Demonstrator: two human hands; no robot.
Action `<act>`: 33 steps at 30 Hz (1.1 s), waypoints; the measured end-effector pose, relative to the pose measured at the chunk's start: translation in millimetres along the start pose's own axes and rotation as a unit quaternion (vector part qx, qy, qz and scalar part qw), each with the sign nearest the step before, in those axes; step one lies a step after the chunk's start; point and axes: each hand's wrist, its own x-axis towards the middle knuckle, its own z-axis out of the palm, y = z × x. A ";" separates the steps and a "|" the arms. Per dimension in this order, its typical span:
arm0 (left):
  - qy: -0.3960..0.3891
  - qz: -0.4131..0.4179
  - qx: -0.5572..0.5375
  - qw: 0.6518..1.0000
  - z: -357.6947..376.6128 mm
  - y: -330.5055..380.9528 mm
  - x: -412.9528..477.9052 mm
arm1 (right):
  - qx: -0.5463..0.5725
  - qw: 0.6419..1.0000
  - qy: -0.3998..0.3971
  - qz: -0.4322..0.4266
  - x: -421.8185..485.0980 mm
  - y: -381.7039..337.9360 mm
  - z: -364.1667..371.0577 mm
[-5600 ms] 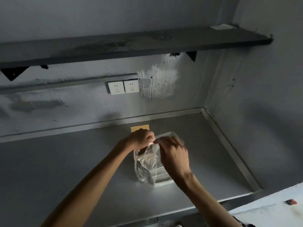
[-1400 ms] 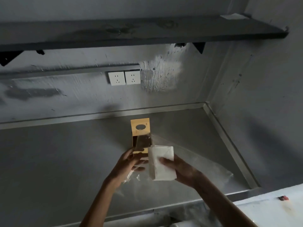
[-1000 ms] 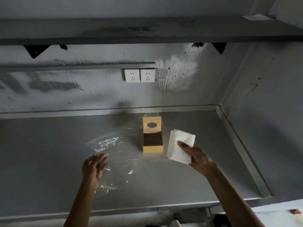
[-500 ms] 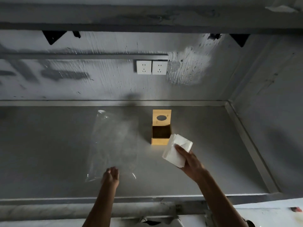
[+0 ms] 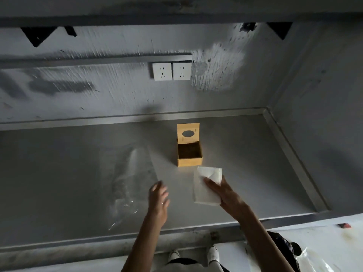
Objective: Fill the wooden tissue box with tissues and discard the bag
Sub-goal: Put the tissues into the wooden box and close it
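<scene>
The wooden tissue box (image 5: pixel 189 161) stands open in the middle of the grey counter, its lid (image 5: pixel 188 133) with an oval hole tipped up at the back; the inside looks dark and bare. My right hand (image 5: pixel 222 193) grips a white stack of tissues (image 5: pixel 206 186) just in front of the box, held above the counter. The clear plastic bag (image 5: pixel 127 181) lies flat on the counter to the left. Beside the bag's right edge hovers my left hand (image 5: pixel 159 199), fingers apart and holding nothing.
The grey counter (image 5: pixel 59 173) has a raised metal rim at the back, right and front. Two white wall sockets (image 5: pixel 171 71) sit above the box, under a dark shelf. A white surface (image 5: pixel 324 242) with a dark object lies at the lower right.
The tissues came out of the bag. My left hand laid the bag on the counter at the left, let it go and moved right. My right hand brought the tissues near the box front.
</scene>
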 end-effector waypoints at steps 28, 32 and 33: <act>-0.231 0.030 0.624 0.746 237.4 -61.5 82.4 | 0.027 0.973 0.193 0.120 48.8 43.6 -190.5; -0.102 0.101 0.609 0.780 217.0 -117.1 97.0 | -0.113 0.945 0.265 0.152 69.8 86.1 -205.0; -0.103 0.108 0.582 0.799 212.3 -122.4 97.8 | -0.112 0.939 0.279 0.168 67.0 79.9 -203.1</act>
